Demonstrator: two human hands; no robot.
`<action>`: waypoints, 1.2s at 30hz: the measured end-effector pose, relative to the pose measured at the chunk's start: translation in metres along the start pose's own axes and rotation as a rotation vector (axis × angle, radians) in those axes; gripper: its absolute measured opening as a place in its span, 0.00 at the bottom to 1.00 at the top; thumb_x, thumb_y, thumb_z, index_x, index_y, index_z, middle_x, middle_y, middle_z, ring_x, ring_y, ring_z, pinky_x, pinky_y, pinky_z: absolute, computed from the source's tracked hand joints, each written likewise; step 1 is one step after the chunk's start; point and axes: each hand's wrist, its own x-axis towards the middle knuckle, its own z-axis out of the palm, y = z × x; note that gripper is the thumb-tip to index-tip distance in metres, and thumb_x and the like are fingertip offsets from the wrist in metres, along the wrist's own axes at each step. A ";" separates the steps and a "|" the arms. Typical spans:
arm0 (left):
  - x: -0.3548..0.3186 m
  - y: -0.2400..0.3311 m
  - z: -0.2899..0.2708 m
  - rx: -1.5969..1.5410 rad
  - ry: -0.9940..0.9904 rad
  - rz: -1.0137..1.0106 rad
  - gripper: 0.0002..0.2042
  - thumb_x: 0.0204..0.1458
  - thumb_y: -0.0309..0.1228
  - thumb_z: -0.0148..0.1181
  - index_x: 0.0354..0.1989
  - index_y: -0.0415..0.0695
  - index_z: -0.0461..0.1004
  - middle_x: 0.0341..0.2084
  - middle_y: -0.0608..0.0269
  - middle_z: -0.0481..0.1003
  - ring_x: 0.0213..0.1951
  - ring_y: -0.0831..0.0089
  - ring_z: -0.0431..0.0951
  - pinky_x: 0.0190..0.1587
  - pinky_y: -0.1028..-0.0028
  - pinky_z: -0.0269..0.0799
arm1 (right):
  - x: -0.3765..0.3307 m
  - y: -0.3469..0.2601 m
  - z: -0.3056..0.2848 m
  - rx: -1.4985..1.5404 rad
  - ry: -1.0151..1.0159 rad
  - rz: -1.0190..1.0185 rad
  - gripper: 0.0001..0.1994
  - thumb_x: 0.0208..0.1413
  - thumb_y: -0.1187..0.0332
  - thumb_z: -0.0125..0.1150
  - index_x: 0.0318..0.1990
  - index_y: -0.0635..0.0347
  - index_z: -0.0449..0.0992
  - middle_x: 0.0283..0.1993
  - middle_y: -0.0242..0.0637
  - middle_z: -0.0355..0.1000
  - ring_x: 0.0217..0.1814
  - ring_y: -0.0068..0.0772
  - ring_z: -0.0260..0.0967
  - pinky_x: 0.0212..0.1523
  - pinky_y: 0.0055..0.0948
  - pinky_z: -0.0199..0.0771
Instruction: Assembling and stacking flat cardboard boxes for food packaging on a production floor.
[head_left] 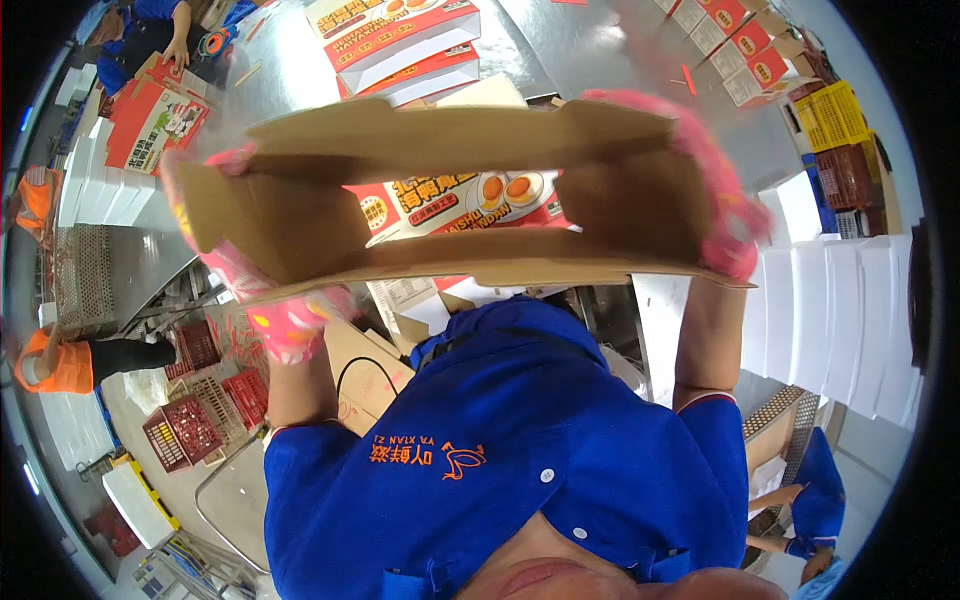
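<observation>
Gripping the brown cardboard box (470,132) by its two ends, the pink-gloved left hand (238,280) and right hand (728,215) are well apart, each clamped on its own side. The box is held up in front of the person's blue shirt (500,400), open right through, so a red-and-white printed carton (450,205) shows in the gap. Beyond it, more red-and-white cartons (400,42) rest on the metal tabletop (530,40); white stacks (830,310) stand at the right.
</observation>
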 end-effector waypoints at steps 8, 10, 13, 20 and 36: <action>-0.015 -0.024 -0.035 0.061 0.003 0.135 0.60 0.26 0.56 0.72 0.65 0.43 0.39 0.51 0.51 0.63 0.55 0.61 0.63 0.58 0.60 0.56 | 0.007 -0.060 0.024 -0.664 0.825 -0.470 0.21 0.57 0.60 0.42 0.50 0.69 0.67 0.49 0.48 0.69 0.50 0.41 0.68 0.55 0.34 0.65; -0.021 -0.021 -0.033 0.029 0.032 0.101 0.56 0.32 0.55 0.69 0.65 0.44 0.39 0.51 0.49 0.63 0.55 0.58 0.63 0.58 0.58 0.57 | 0.026 -0.077 0.071 -1.020 0.265 -0.576 0.24 0.50 0.55 0.54 0.45 0.68 0.71 0.42 0.49 0.71 0.45 0.39 0.70 0.48 0.34 0.69; -0.029 -0.023 -0.035 0.016 -0.053 0.207 0.52 0.36 0.58 0.64 0.65 0.47 0.40 0.51 0.48 0.62 0.54 0.56 0.63 0.57 0.57 0.58 | 0.036 -0.042 0.096 -1.167 0.071 -0.599 0.29 0.40 0.47 0.63 0.42 0.64 0.73 0.31 0.45 0.72 0.36 0.34 0.72 0.37 0.35 0.72; -0.037 -0.023 -0.024 0.048 0.271 0.155 0.65 0.18 0.77 0.49 0.65 0.43 0.42 0.49 0.57 0.64 0.52 0.61 0.64 0.57 0.60 0.56 | 0.067 -0.013 0.079 -0.880 -0.858 0.358 0.29 0.53 0.43 0.45 0.44 0.64 0.70 0.26 0.49 0.72 0.30 0.50 0.71 0.35 0.41 0.70; -0.015 0.009 -0.033 0.102 -0.246 -0.645 0.35 0.42 0.18 0.55 0.62 0.40 0.49 0.56 0.57 0.57 0.58 0.67 0.58 0.59 0.70 0.53 | 0.007 0.014 -0.011 -0.003 0.189 0.152 0.19 0.61 0.61 0.44 0.55 0.62 0.66 0.55 0.38 0.66 0.60 0.30 0.58 0.59 0.29 0.56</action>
